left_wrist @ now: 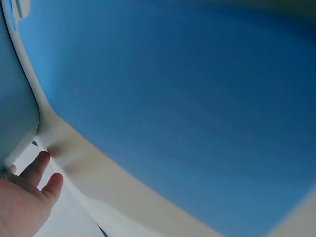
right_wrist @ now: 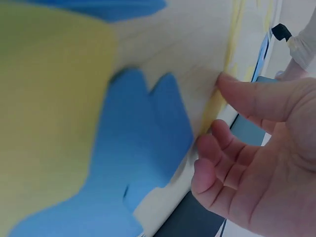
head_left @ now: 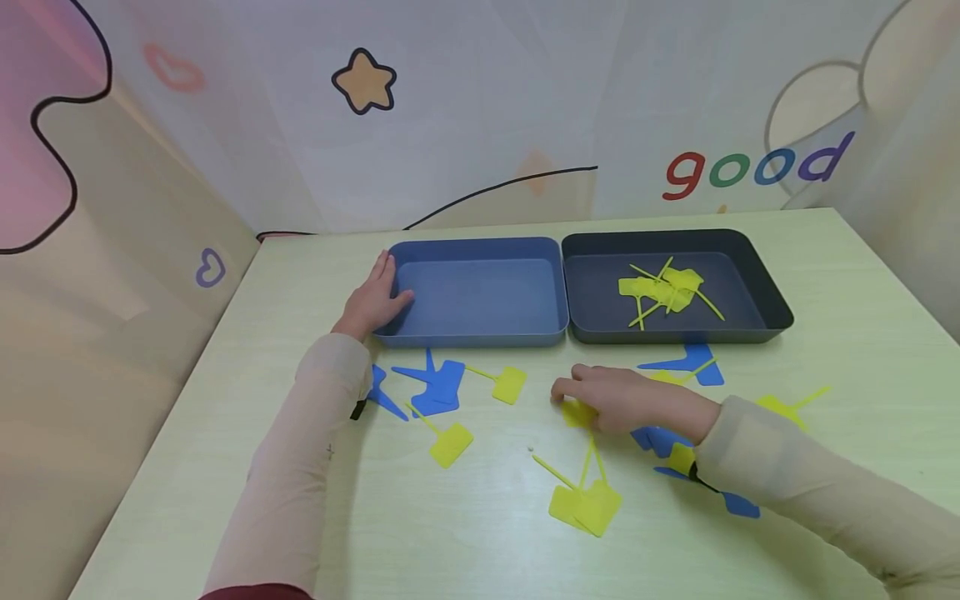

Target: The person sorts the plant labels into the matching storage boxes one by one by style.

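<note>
On the desk (head_left: pixel 450 533), the right tray (head_left: pixel 678 337), with tags (head_left: pixel 677 287) in it, sits at the left tray's (head_left: pixel 480 300) three o'clock, and loose tags (head_left: pixel 452 445) lie from the pair's four to eight o'clock.

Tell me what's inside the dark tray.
Several yellow tags lie heaped in the dark tray; the lower ones are partly covered, and anything beneath them is hidden.

blue tray (head_left: pixel 480 302): shallow, round-cornered rectangle, sat upright | yellow tag (head_left: pixel 576 415): thin, flat-headed, partly hidden, was in front of the tray's near right corner
</note>
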A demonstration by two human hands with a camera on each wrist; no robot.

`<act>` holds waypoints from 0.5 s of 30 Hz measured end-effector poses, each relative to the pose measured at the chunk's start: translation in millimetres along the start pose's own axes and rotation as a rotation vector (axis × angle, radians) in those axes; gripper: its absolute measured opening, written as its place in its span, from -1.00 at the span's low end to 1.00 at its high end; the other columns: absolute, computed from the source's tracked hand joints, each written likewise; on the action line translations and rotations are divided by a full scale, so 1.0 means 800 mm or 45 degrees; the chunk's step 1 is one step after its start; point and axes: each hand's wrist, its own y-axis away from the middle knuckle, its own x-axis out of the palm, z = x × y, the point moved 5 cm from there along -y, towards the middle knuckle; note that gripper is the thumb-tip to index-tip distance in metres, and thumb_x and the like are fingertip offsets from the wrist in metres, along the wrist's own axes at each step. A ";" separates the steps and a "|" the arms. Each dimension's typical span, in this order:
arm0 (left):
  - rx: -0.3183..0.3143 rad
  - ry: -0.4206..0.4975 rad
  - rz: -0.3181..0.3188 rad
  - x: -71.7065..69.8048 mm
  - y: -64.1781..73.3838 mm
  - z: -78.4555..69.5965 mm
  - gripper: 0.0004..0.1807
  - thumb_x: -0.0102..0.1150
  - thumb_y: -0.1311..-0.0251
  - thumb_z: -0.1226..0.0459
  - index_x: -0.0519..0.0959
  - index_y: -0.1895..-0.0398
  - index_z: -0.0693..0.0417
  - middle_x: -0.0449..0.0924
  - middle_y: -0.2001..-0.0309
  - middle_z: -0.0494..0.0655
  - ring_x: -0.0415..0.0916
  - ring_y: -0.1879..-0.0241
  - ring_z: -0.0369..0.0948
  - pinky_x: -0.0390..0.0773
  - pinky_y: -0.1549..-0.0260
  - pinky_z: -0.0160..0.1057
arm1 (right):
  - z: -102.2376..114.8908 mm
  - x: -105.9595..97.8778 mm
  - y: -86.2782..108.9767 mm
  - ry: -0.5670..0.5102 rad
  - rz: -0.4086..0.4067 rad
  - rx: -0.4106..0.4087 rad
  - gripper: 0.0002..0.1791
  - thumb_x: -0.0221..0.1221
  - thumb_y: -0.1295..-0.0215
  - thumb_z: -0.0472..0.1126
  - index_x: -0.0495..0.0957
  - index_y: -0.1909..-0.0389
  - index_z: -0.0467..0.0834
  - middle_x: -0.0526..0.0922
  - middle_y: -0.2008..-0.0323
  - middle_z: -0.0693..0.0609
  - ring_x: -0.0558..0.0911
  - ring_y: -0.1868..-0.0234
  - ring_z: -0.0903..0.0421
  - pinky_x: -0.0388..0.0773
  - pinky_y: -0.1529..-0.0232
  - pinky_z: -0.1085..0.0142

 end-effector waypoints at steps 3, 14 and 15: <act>0.004 0.000 -0.008 0.000 0.000 0.000 -0.16 -0.19 -0.24 -0.02 -0.34 -0.36 0.18 -0.50 -0.40 0.00 -0.33 -0.39 -0.06 0.01 -0.27 -0.01 | 0.002 -0.002 -0.002 0.009 0.017 0.000 -0.56 0.17 0.05 -0.44 0.37 0.15 0.02 0.35 0.39 0.06 0.33 0.41 0.15 0.26 0.53 0.39; 0.007 -0.007 -0.010 0.000 0.002 0.001 -0.17 -0.20 -0.23 -0.02 -0.32 -0.36 0.19 -0.49 -0.40 0.02 -0.27 -0.38 -0.03 0.06 -0.24 0.02 | 0.004 -0.005 -0.010 0.016 0.086 0.039 -0.58 0.18 0.09 -0.47 0.30 0.26 -0.01 0.29 0.43 0.07 0.30 0.35 0.12 0.28 0.40 0.36; 0.006 -0.008 -0.013 -0.001 0.001 0.001 -0.16 -0.20 -0.23 -0.01 -0.32 -0.36 0.19 -0.49 -0.40 0.02 -0.27 -0.38 -0.03 0.06 -0.24 0.02 | 0.004 -0.006 -0.010 0.014 0.094 0.044 -0.58 0.18 0.10 -0.47 0.29 0.27 -0.02 0.29 0.43 0.07 0.30 0.35 0.12 0.28 0.40 0.35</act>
